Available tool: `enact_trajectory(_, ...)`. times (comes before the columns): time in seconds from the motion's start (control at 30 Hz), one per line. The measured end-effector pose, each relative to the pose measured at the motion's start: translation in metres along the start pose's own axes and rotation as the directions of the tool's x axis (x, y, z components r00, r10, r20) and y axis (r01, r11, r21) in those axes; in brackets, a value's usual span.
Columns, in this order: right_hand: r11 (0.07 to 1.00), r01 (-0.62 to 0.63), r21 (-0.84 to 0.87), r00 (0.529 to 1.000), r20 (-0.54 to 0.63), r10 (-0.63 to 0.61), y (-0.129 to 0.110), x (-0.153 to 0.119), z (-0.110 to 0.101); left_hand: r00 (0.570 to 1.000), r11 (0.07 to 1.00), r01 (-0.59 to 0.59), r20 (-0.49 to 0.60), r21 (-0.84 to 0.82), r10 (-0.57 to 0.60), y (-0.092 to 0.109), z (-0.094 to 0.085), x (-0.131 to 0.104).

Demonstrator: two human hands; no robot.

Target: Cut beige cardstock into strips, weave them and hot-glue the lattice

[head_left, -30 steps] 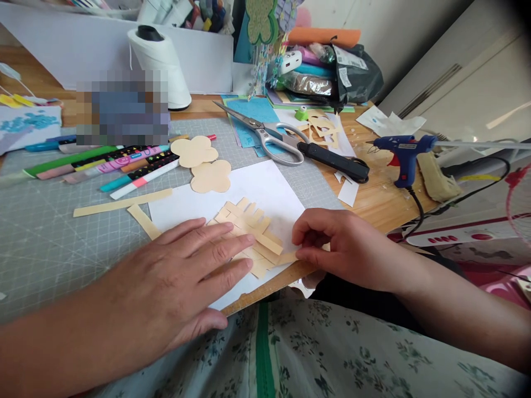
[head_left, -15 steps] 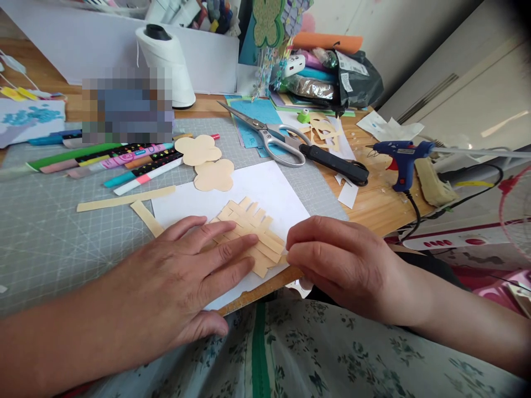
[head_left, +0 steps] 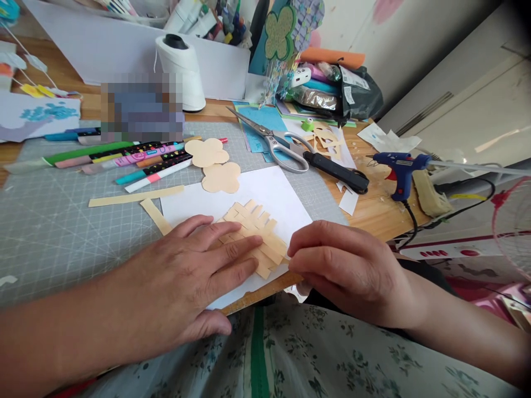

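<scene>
Beige paper strips are woven into a small mat [head_left: 253, 235] on a sheet of white paper [head_left: 277, 188] by the table's near edge. My left hand [head_left: 203, 262] lies flat on the mat, fingers spread over its left part. At the mat's right corner, my right hand [head_left: 344, 265] is closed in a pinch, thumb mostly hidden; a bit of beige strip seems to run into the fingertips. Two loose beige strips [head_left: 135, 196] lie to the left of the white sheet. Beyond them are two flower-shaped beige paper cutouts [head_left: 221, 177], partly overlapping.
Scissors [head_left: 286, 149] lie open behind the sheet, beside a black-handled tool [head_left: 338, 171]. A blue glue gun [head_left: 400, 168] stands at the right with its cord hanging. Several markers [head_left: 145, 157] and a white thread cone [head_left: 182, 72] are at the back left. A grey cutting mat [head_left: 74, 237] covers the table.
The view has shifted slightly, so the table items appear a little lower and to the right. Both hands keep nearly the same pose on the woven mat.
</scene>
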State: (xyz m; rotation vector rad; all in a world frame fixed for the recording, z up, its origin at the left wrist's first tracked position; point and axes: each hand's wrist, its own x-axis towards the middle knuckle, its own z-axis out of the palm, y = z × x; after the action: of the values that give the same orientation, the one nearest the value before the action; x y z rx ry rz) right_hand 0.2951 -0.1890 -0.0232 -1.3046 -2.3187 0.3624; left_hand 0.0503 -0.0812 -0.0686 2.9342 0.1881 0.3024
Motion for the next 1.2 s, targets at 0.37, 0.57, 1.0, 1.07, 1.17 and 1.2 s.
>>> enact_trajectory(0.37,0.986,-0.134,0.103,0.982,-0.116,0.146,0.018,0.006,0.009,1.0,1.0,-0.009,-0.025,0.009,0.009,0.0,0.0,0.0)
enact_trajectory(0.57,0.888,-0.441,0.128,0.895,-0.005,0.445,0.032,0.009,0.017,0.999,0.999,0.017,-0.035,-0.035,-0.019,0.002,-0.001,0.001)
enact_trajectory(1.0,0.967,-0.224,0.118,0.966,0.162,0.204,0.033,-0.007,0.001,1.0,0.999,-0.02,0.021,-0.031,0.021,-0.005,0.003,-0.001)
enact_trajectory(1.07,0.987,-0.158,0.043,0.975,0.167,0.149,0.035,-0.011,0.002,0.999,0.999,-0.029,0.024,-0.022,0.03,-0.006,0.005,-0.002)
enact_trajectory(1.17,0.996,-0.058,-0.067,0.984,0.167,0.069,0.036,-0.012,0.004,0.998,0.998,-0.058,0.029,0.0,0.058,-0.008,0.007,-0.004)
enact_trajectory(1.2,0.995,-0.037,-0.09,0.986,0.157,0.051,0.036,-0.012,0.005,0.997,0.998,-0.068,0.029,0.005,0.068,-0.009,0.007,-0.004)
